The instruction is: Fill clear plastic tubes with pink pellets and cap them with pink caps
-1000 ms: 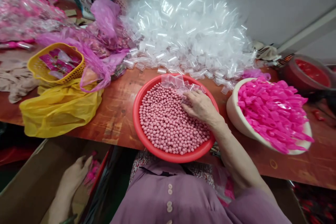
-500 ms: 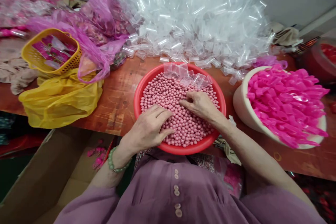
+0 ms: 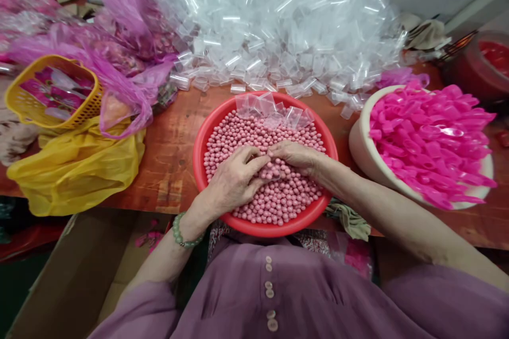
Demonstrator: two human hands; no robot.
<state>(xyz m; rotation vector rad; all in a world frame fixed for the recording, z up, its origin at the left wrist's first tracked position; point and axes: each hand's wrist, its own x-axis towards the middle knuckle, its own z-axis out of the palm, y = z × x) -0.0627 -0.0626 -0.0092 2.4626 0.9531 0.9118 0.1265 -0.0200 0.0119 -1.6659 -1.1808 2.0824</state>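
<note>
A red basin (image 3: 207,132) full of small pink balls (image 3: 278,201) stands at the table's near edge in front of me. Both my hands meet over its middle. My left hand (image 3: 233,180) has its fingers curled and pinched together with a small clear bag and some balls between the two hands. My right hand (image 3: 296,156) has its fingers closed at the same spot, fingertips touching the left. A few small clear plastic bags (image 3: 270,108) lie on the balls at the basin's far rim.
A big heap of clear little bags (image 3: 278,26) fills the back. At the right a white bowl (image 3: 360,153) holds pink plastic scoops (image 3: 429,137). At the left are a yellow basket (image 3: 32,111), a yellow plastic bag (image 3: 75,169) and pink bags (image 3: 115,63). A cardboard box (image 3: 79,270) stands below left.
My left hand came up from the box at the lower left into the basin, then closed toward my right hand. The right hand drew back from the basin's far rim to its middle.
</note>
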